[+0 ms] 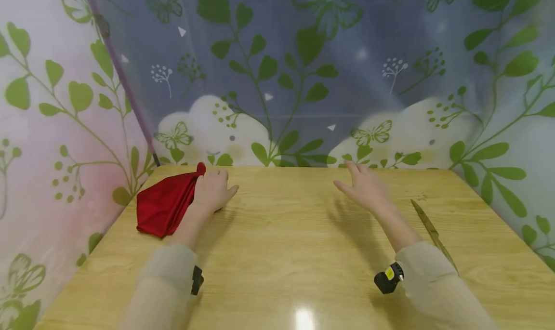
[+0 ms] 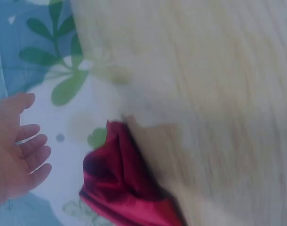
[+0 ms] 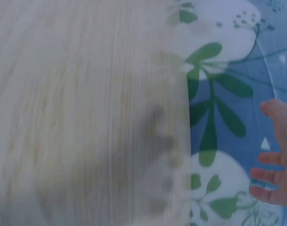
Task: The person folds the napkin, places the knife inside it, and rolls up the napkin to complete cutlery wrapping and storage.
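A folded red satin cloth [image 1: 162, 204] lies at the left of the wooden table, one end sticking up near the back edge. My left hand [image 1: 211, 190] is just right of it, hiding part of it in the head view. In the left wrist view the left hand [image 2: 23, 150] has relaxed fingers, apart from the cloth [image 2: 127, 183]. Over the right half of the table hovers my right hand [image 1: 364, 188], fingers spread and holding nothing; the right wrist view shows that hand [image 3: 277, 160] too. Right of it lies a long, thin, knife-like object [image 1: 427, 224], partly behind the right sleeve.
The table [image 1: 277, 253] ends at a patterned curtain [image 1: 277, 79] along the back, and more patterned fabric hangs at both sides. A dark pole [image 1: 125, 84] runs down to the table's back left corner. Each wrist carries a small black camera [image 1: 388, 278].
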Demonstrator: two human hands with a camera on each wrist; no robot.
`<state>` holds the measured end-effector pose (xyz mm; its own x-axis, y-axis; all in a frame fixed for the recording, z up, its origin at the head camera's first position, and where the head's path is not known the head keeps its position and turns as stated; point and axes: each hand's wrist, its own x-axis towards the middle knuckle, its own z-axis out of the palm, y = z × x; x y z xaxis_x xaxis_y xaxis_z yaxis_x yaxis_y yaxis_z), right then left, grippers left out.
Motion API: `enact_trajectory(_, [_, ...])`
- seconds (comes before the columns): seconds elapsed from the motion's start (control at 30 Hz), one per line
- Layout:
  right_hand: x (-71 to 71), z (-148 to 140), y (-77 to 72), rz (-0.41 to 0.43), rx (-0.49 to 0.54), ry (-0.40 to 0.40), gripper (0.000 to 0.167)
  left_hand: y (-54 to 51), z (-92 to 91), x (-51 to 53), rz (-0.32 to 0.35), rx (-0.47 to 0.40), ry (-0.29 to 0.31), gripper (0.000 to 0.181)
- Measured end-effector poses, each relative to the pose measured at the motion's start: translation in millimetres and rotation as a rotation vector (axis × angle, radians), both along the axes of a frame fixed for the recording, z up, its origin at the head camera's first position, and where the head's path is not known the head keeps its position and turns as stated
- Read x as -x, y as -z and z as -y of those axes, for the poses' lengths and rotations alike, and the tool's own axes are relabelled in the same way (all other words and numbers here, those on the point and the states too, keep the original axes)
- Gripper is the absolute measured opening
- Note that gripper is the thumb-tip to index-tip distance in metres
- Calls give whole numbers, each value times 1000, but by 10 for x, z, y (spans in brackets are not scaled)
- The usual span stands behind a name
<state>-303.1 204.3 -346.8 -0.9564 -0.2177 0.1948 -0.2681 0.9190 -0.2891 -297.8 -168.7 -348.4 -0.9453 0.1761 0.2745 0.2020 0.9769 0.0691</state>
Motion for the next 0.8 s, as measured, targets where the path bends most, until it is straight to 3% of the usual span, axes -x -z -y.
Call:
enact_trajectory(0.23, [46, 450, -128, -42, 4, -78, 71, -85, 366, -1, -46, -93, -51, 32])
enact_trajectory(0.47, [76, 930, -241, -52, 21, -140, 65, -110, 753, -85, -32, -156, -76, 25])
enact_trajectory(0.73, [115, 1488, -174, -32, -3, -244, 56, -59, 1124, -235, -4, -163, -110, 37])
enact_trajectory(0.8, [124, 1637, -140, -26, 16, -274, 52, -30, 1218, -255, 41, -166, -131, 42])
